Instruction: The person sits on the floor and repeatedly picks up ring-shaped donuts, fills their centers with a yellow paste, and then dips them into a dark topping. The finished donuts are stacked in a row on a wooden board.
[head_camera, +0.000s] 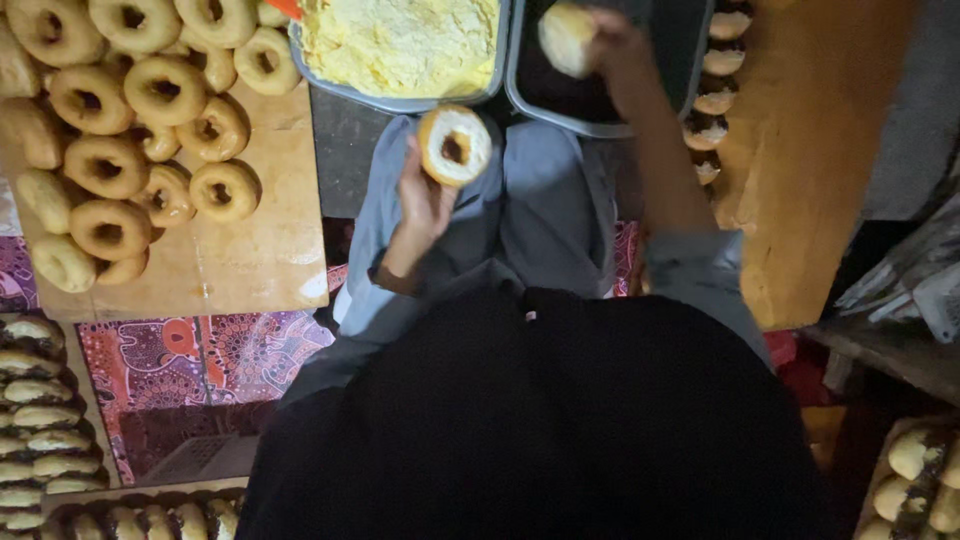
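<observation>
A: Left hand (425, 200)?
B: Fingers wrapped round an iced donut (455, 146), held up over the lap.
A: Right hand (612, 45)?
B: Pinching a second donut (567, 38) above the dark tray (560, 105), beside the tray of yellow shreds (400, 45). Plain donuts (140, 130) on the board (270, 250) at left.

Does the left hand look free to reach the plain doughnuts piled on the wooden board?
Probably not: the left hand already holds a white-topped doughnut, though nothing blocks the way to the board.

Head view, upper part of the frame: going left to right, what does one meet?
Pile of plain doughnuts on a wooden board → tray of yellow topping → left hand holding a white-glazed doughnut → right hand holding a doughnut → row of dark-topped doughnuts.
</observation>
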